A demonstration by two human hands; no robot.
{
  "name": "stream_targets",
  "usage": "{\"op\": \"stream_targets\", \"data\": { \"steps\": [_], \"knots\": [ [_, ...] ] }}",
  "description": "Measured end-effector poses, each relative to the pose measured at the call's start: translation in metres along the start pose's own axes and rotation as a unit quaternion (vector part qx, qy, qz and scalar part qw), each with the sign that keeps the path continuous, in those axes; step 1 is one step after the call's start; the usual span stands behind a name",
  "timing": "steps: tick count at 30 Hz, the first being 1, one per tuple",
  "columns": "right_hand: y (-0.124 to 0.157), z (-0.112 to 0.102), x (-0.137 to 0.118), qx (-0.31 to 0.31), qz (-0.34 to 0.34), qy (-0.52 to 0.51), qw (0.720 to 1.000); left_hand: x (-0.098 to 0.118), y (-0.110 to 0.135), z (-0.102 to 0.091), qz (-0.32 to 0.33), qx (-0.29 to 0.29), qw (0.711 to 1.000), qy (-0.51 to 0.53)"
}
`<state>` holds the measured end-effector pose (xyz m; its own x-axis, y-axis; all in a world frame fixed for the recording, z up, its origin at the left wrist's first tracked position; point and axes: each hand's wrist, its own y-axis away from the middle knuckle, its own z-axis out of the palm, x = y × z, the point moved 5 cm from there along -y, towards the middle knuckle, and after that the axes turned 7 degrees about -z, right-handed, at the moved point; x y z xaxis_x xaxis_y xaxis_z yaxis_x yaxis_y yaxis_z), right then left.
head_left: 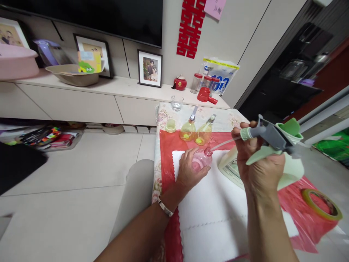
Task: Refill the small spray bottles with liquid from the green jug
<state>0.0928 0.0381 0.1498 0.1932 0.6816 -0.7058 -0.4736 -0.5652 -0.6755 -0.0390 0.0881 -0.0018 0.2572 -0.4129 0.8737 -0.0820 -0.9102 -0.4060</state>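
Note:
My left hand (187, 171) is closed around a small clear pink bottle (201, 158), which has no cap on its ridged neck. In my right hand (259, 167) is a grey trigger spray head (268, 135) with a pale green collar and trigger. Its thin clear dip tube (226, 143) points left, its end at the pink bottle's mouth; whether it is inside, I cannot tell. Behind my right hand lies a large pale green jug (231, 165), partly hidden. Two yellow spray bottles (188, 130) stand beyond the pink one, beside a pale green cap (171, 125).
A white scalloped cloth (212, 218) lies over a red plastic sheet (169, 156) on the table. At right is a roll of tape (321, 204). A glass cup (177, 103) stands at the far edge. Behind, the cabinet (128, 87) holds jars and picture frames.

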Motion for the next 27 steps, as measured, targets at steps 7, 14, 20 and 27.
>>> {"op": "stream_targets", "data": {
  "steps": [7,14,20,27],
  "knots": [
    [0.022,0.000,0.049,-0.066,0.097,0.001,0.993,0.002,-0.001,0.000,0.006,-0.007,1.000,-0.004],
    [0.055,-0.014,0.096,-0.112,0.165,0.044,0.979,-0.002,0.000,0.002,-0.003,-0.004,1.000,0.001],
    [0.064,-0.021,0.102,-0.112,0.177,0.053,0.976,0.000,0.000,0.002,-0.009,-0.009,1.000,-0.008],
    [0.060,-0.021,0.106,-0.127,0.168,0.054,0.976,0.001,0.000,0.002,-0.001,-0.009,1.000,-0.026]
  ]
}}
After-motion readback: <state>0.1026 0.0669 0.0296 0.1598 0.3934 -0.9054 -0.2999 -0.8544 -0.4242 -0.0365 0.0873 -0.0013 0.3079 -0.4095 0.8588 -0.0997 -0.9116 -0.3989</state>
